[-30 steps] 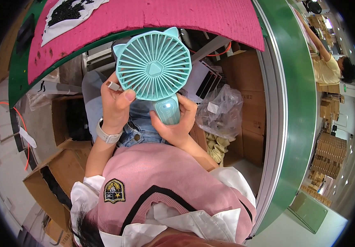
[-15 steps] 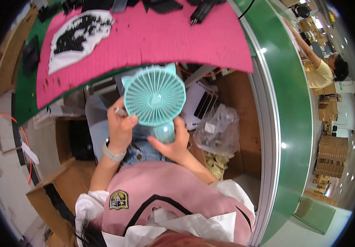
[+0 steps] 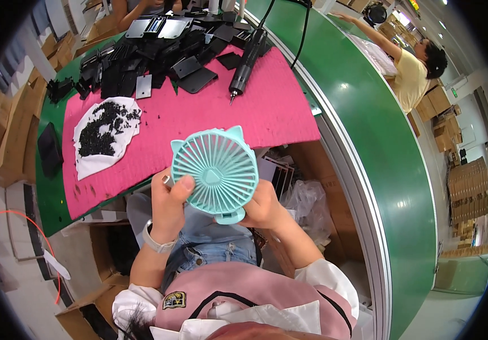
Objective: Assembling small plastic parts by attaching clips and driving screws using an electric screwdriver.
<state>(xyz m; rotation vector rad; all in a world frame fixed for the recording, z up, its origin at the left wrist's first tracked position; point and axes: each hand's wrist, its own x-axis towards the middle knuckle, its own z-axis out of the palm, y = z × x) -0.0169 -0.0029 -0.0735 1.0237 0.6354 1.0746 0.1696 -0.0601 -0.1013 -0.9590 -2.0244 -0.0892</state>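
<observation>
A mint-green handheld fan [image 3: 214,177] with two cat-ear points and a ribbed round grille is held up in front of my lap. My left hand [image 3: 170,199] grips the left rim, its thumb lying on the grille edge and the other fingers behind. A small pale, shiny thing shows at that hand's fingers; I cannot tell whether it is a ring. At the lower right of the fan, my right hand [image 3: 265,205] is closed round it, its fingers partly hidden. The short base piece [image 3: 230,217] points toward me, and the handle is out of sight.
A pink mat [image 3: 198,116] covers the green table. On it lie a white cloth [image 3: 92,163] with black screws, a black electric screwdriver [image 3: 247,65] and piled black plates [image 3: 136,62]. A green ledge [image 3: 363,99] runs along the right. Other people work beyond.
The fan has tipped, so its handle no longer shows and its base piece does. My right hand has moved from the handle to the fan's lower right. The view has shifted toward the table.
</observation>
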